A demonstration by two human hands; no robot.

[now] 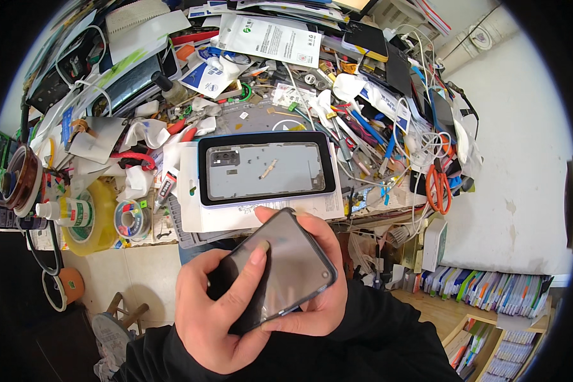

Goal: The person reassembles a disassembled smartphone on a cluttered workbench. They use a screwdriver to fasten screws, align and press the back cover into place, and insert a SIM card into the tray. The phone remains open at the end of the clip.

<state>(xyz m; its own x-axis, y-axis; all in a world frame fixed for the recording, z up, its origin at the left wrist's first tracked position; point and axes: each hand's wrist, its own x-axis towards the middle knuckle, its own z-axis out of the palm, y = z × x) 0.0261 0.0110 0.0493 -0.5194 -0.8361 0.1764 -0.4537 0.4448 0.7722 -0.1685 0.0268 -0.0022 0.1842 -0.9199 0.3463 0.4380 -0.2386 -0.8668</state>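
Between my two hands, above my lap, I hold a dark smartphone [293,267], tilted, with its glossy screen facing up. A small round camera hole shows near one corner of the screen. My left hand [219,309] grips the lower left side, its thumb lying flat on the glass. My right hand [328,280] wraps round the right edge, with fingers along the top and bottom. Just beyond, a black frame with a clear phone back panel [248,175] rests on a white box [200,219]. A small tan strip [268,169] lies on that panel.
Tools, cables, tubes and paper scraps crowd the bench. On the left are yellow tape [86,239], a solder spool [132,219] and a white bottle [57,211]. Orange-handled scissors [438,190] hang at the right edge. Shelved boxes [490,290] stand lower right; a stool [111,334] stands lower left.
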